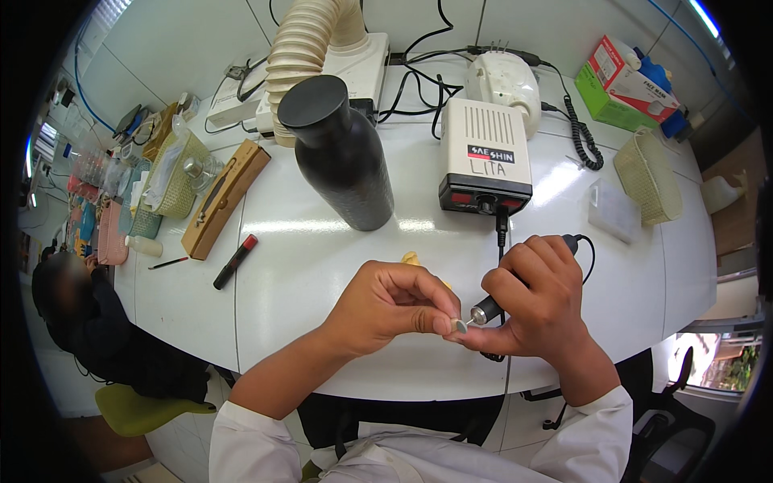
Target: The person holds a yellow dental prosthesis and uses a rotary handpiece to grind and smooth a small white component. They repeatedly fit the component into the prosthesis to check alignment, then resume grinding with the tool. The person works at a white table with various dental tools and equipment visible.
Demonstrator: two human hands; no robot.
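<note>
My right hand [535, 298] is wrapped round a black rotary handpiece [488, 311] with a metal nose, pointing left. On its thin shank sits a small grey-green disc [460, 326]. My left hand [394, 310] is closed in a pinch right beside that disc. Whatever lies between its thumb and fingertips is tiny, pale and mostly hidden. Both hands meet above the white table near its front edge, the right thumb reaching toward the left fingertips. Just behind my left hand, a yellow piece [411, 258] rests on the table, partly covered.
A tall black bottle [342, 157] stands ahead, with the cream control box [485, 153] to its right. A ribbed hose [302, 56] rises behind. Leftward lie a red-capped marker [235, 262] and wooden case [225, 200]. A clear box [613, 211] and basket [648, 177] stand right. Another person [105, 322] sits far left.
</note>
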